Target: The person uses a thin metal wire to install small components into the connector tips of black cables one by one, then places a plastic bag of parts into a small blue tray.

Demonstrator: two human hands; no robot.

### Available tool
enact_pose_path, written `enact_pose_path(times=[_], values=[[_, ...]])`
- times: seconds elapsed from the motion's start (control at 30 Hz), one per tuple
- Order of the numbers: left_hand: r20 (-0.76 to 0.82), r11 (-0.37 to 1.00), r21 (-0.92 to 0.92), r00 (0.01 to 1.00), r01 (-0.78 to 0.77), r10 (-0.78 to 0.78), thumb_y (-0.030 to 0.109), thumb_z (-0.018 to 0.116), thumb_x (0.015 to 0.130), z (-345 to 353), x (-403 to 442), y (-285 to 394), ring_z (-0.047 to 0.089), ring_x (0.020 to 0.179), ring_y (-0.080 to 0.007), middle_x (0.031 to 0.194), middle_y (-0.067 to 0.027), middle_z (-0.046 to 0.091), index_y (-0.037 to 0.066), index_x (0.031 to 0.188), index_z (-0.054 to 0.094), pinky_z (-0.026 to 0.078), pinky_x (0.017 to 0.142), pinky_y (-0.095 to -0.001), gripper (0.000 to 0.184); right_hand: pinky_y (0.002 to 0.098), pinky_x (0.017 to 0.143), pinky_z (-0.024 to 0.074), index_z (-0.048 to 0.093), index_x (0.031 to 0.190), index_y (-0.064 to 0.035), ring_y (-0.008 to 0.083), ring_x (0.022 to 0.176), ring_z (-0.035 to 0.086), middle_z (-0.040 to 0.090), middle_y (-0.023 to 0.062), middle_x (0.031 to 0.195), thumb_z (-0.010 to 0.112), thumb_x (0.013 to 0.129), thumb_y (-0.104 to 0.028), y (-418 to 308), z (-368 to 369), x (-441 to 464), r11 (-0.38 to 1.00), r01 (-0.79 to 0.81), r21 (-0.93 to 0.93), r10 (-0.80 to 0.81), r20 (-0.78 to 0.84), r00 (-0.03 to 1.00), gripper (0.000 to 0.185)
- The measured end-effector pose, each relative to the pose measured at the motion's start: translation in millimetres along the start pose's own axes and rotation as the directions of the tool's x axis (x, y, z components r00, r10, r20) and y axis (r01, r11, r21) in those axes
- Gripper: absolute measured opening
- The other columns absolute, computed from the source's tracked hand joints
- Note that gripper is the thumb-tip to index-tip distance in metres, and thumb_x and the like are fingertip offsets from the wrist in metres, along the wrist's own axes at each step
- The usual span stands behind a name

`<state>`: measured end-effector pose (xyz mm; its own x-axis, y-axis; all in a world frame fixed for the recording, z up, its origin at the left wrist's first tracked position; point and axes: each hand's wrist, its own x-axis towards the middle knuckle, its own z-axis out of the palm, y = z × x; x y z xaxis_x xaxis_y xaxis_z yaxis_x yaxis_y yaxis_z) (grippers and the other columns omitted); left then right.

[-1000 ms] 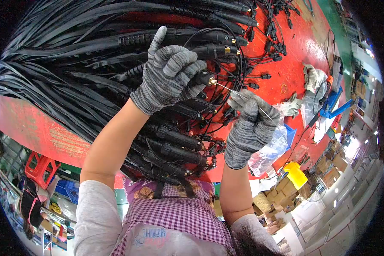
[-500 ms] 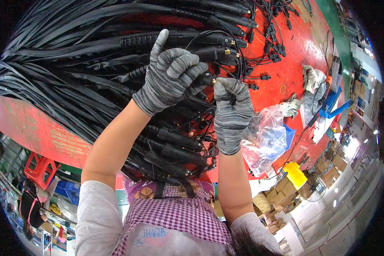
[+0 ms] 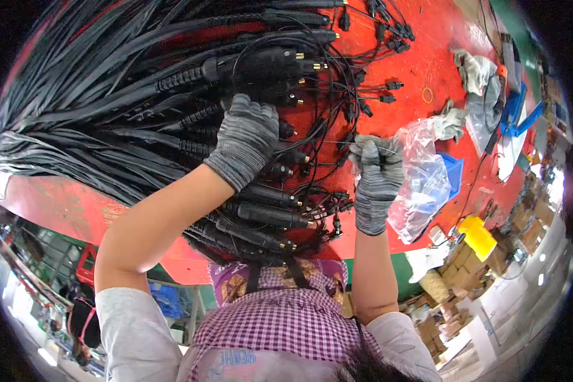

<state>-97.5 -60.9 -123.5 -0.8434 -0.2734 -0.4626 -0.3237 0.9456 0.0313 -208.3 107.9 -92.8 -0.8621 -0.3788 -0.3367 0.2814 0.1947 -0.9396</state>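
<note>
Red table (image 3: 420, 70) beneath; left hand (image 3: 247, 130) curled over black cables (image 3: 130, 99), grip unclear; right hand (image 3: 379, 169) pinching thin wire (image 3: 336, 142); hands apart.

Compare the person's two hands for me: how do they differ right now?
The left hand is over the black cables, its fingertips curled out of sight; the right hand pinches a thin wire, its fingers in plain view. The left forearm slants across the picture, while the right one runs nearly straight up it. Both hands wear grey striped gloves.
</note>
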Motion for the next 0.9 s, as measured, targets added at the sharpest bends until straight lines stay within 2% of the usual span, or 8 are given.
enact_pose_path(times=[0.1,0.13,0.27,0.4,0.5,0.53,0.7,0.9], values=[[-0.158,0.987,0.095,0.977,-0.132,0.146,0.018,0.042,0.079,10.5,-6.3,0.1,0.051,0.100,-0.0197,0.106,-0.0069,0.056,0.010,0.108,0.052,0.034,0.088,-0.0392,0.033,0.0226,0.061,0.0493,0.056,0.088,-0.0016,0.0105,0.070,0.058,0.061,0.0062,0.080,0.057,0.081,-0.005,9.8,5.0,0.1,0.999,-0.012,0.045,0.013,-0.010,1.000,0.008],[0.123,0.990,0.072,0.987,-0.117,0.108,0.018,0.040,0.081,4.0,2.8,2.7,0.046,0.110,-0.0209,0.112,-0.0075,0.053,0.010,0.111,0.050,0.033,0.090,-0.0404,0.033,0.0224,0.061,0.0489,0.056,0.088,-0.0016,0.0101,0.069,0.058,0.060,0.0058,0.080,0.058,0.081,-0.005,15.0,5.8,1.4,0.999,-0.014,0.051,0.015,-0.014,1.000,0.008],[0.253,0.939,0.226,0.946,-0.261,0.202,0.024,0.043,0.081,-6.5,19.1,4.7,0.047,0.106,-0.0213,0.111,-0.0043,0.054,0.013,0.111,0.051,0.033,0.090,-0.0402,0.033,0.0210,0.061,0.0473,0.057,0.087,-0.0014,0.0092,0.068,0.057,0.060,0.0045,0.079,0.059,0.080,-0.005,13.2,7.4,-1.5,0.993,-0.036,0.114,0.039,-0.031,0.999,0.008],[-0.262,0.994,0.000,0.959,-0.112,0.108,0.036,0.059,0.070,8.1,-14.4,-14.3,0.050,0.097,-0.0226,0.105,-0.0011,0.056,0.020,0.104,0.055,0.034,0.086,-0.0397,0.038,0.0206,0.060,0.0468,0.057,0.088,-0.0014,0.0089,0.067,0.057,0.060,0.0044,0.078,0.060,0.079,-0.005,1.3,3.1,-5.4,0.985,-0.035,0.167,0.041,-0.038,0.998,0.010],[-0.454,0.989,-0.145,0.891,-0.043,-0.028,0.033,0.060,0.068,10.5,-29.8,-11.1,0.050,0.093,-0.0226,0.101,-0.0005,0.056,0.020,0.102,0.056,0.035,0.084,-0.0395,0.037,0.0206,0.062,0.0474,0.056,0.089,-0.0013,0.0092,0.069,0.057,0.061,0.0053,0.080,0.060,0.079,-0.005,6.0,8.8,-15.5,0.975,-0.001,0.224,0.009,-0.031,0.999,0.011],[-0.480,0.963,-0.254,0.876,-0.089,-0.046,0.030,0.063,0.066,17.3,-27.5,-12.4,0.050,0.091,-0.0228,0.098,-0.0006,0.057,0.021,0.103,0.056,0.035,0.083,-0.0382,0.039,0.0207,0.062,0.0476,0.056,0.089,-0.0013,0.0093,0.069,0.058,0.061,0.0055,0.080,0.060,0.079,-0.005,5.2,14.2,-18.1,0.968,0.000,0.251,0.009,-0.036,0.999,0.012],[-0.495,0.951,-0.290,0.867,-0.110,-0.051,0.026,0.062,0.069,11.5,-27.8,-14.0,0.050,0.088,-0.0236,0.096,-0.0022,0.057,0.017,0.104,0.056,0.035,0.082,-0.0368,0.037,0.0251,0.062,0.0515,0.056,0.091,-0.0013,0.0142,0.071,0.060,0.062,0.0099,0.083,0.059,0.080,-0.006,13.4,22.6,-25.1,0.983,0.116,0.142,-0.110,-0.050,0.993,0.013],[-0.525,0.946,-0.292,0.850,-0.140,-0.037,0.026,0.061,0.071,16.9,-26.8,-16.3,0.051,0.088,-0.0235,0.095,-0.0031,0.057,0.016,0.104,0.056,0.035,0.082,-0.0371,0.035,0.0243,0.062,0.0512,0.056,0.091,-0.0010,0.0139,0.071,0.060,0.062,0.0096,0.082,0.059,0.081,-0.007,16.6,27.6,-23.7,0.990,0.081,0.119,-0.074,-0.062,0.995,0.012]])
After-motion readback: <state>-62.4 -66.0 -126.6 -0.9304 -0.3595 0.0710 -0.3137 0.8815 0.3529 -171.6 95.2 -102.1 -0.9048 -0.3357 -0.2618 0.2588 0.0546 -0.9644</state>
